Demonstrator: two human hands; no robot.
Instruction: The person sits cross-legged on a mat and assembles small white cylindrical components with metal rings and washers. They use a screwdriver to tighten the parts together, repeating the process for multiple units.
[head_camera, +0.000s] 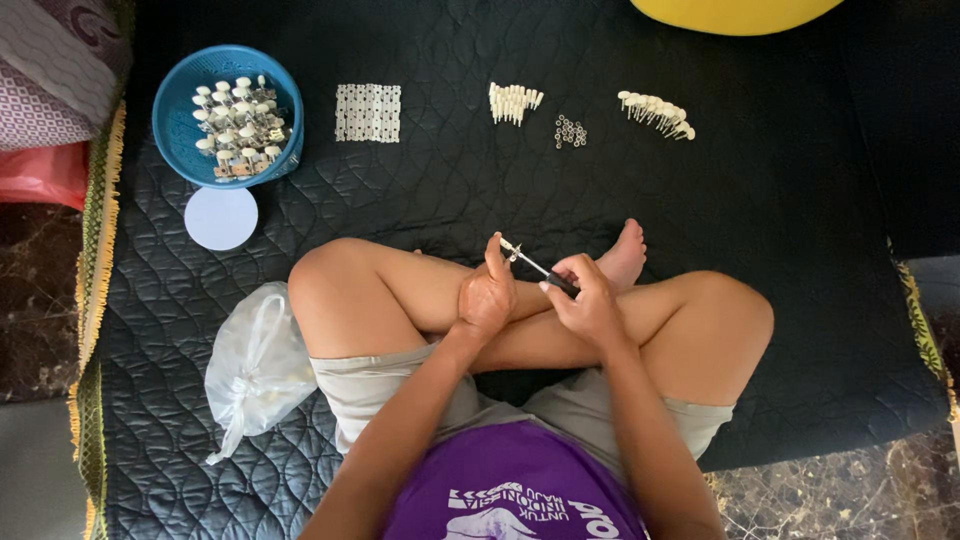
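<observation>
Pinching a small silver metal part (511, 248) in left hand (484, 298) fingers, centre frame. Gripping a slim black-handled screwdriver (545, 271) with right hand (588, 300); probably best keeping its tip squarely seated while turning.

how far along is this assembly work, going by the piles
Done: the blue basket holds a heap of assembled pieces. In hand: the left hand pinches one small piece while the right hand works a screwdriver on it. Left: two rows of white pegs, washers.
</observation>
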